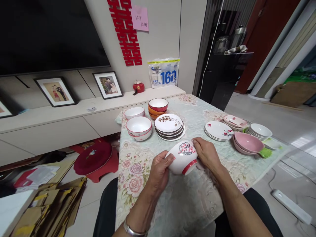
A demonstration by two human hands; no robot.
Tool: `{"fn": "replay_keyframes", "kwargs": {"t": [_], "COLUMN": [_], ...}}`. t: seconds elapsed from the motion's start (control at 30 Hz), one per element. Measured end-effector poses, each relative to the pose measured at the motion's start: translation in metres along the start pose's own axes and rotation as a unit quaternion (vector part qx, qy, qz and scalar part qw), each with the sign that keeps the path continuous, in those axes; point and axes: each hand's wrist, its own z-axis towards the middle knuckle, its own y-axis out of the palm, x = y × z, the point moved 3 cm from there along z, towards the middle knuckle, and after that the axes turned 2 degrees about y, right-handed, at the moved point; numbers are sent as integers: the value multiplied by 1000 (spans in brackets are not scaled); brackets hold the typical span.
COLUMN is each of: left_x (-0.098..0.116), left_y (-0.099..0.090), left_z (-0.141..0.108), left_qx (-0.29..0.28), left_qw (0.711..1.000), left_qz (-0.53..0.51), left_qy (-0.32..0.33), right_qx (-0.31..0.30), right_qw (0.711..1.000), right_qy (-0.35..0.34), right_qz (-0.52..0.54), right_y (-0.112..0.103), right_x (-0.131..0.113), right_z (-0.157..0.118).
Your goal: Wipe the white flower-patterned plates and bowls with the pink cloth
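A white bowl (181, 157) with a red foot ring and a blossom pattern is tipped on its side above the table, its base facing me. My left hand (160, 168) grips its left side, thumb on the outer wall. My right hand (206, 151) holds the rim at the right, the fingers partly hidden behind it. Beyond it stand a stack of flower-patterned plates (169, 123), red-rimmed white bowls (139, 125) and a stack of orange and red bowls (158, 105).
Toward the right of the cloth-covered table (138, 158) are white plates (218, 130), pink leaf-shaped dishes (248, 142) and small white bowls (261, 130). A red stool (93, 156) and flattened cardboard (49, 204) lie left. A power strip (291, 205) is at right.
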Motion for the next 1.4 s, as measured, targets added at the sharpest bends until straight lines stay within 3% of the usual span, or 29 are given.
{"fn": "replay_keyframes", "kwargs": {"t": [0.1, 0.17, 0.23, 0.37, 0.47, 0.57, 0.7, 0.8, 0.9, 0.97, 1.03, 1.1, 1.23, 1.33, 1.4], "left_x": [2, 2, 1, -4, -6, -5, -5, -7, -8, -8, -8, -8, -9, -8, -9], "left_y": [3, 3, 2, 0, 0, 1, 2, 2, 1, 0, -1, -1, 0, 0, -2], "left_z": [0, -1, -1, -1, -3, -5, -6, -5, -5, -4, -3, -4, -5, -5, -5], "left_qx": [0, -2, 1, -14, -57, -77, -82, -78, -68, -60, -57, -70, -108, -124, -128], "left_qw": [1000, 1000, 1000, 1000, 998, 996, 995, 996, 996, 997, 997, 996, 989, 983, 980], "left_qz": [2, 3, 3, 19, 37, 50, 50, 49, 49, 49, 51, 60, 100, 134, 151], "left_qy": [-2, -4, -5, -9, -16, -16, -7, 1, 1, 0, 0, -3, 9, 24, 13], "right_qx": [18, 10, -8, 12, 11, 20, 14, -37, -71, -71, -34, 23, 84, 49, -9], "right_qw": [991, 988, 989, 975, 948, 930, 940, 955, 933, 926, 951, 979, 973, 969, 972], "right_qy": [11, 0, -47, -212, -317, -361, -306, -161, 4, 48, 23, -53, -210, -233, -181], "right_qz": [-132, -155, -140, -72, -10, 69, 153, 247, 354, 368, 307, 198, 48, 61, 152], "right_y": [-5, -13, -21, -39, -41, -35, -26, -19, -11, -8, -10, -14, -18, -20, -22], "right_x": [0, -6, -16, -41, -64, -82, -80, -54, -27, -21, -29, -48, -89, -92, -76], "right_z": [-1, -3, -7, -19, -31, -40, -37, -23, -9, -7, -12, -23, -48, -49, -38]}}
